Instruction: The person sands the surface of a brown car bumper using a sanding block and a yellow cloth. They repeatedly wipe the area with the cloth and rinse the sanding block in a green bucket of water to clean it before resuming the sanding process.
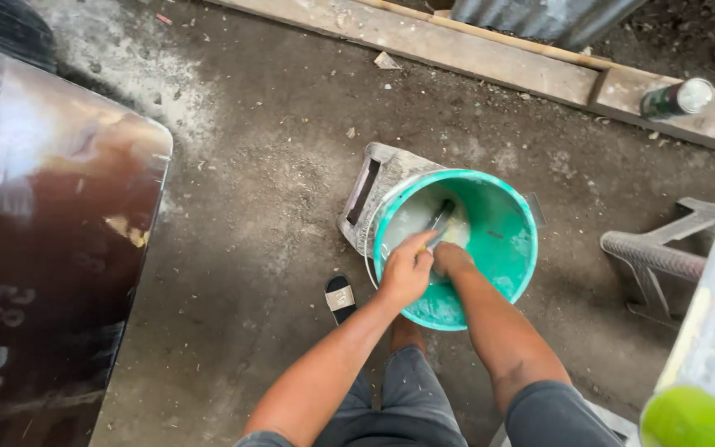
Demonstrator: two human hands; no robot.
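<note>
Bucket [502,240]: green, on the concrete floor [275,165] against a grey block [370,194]; likely light, stiff plastic, best held by the rim.
Left hand [405,269]: fingers curled round a thin tool [440,219], probably slick with wet white paste.
Right hand [450,258]: inside the bucket; finger spread cannot be told.
Hidden: tool's tip; bucket bottom under the hands.

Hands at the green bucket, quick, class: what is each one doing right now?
Left hand: closed on a dark-handled tool inside the green bucket.
Right hand: inside the bucket; grip cannot be told.
</note>
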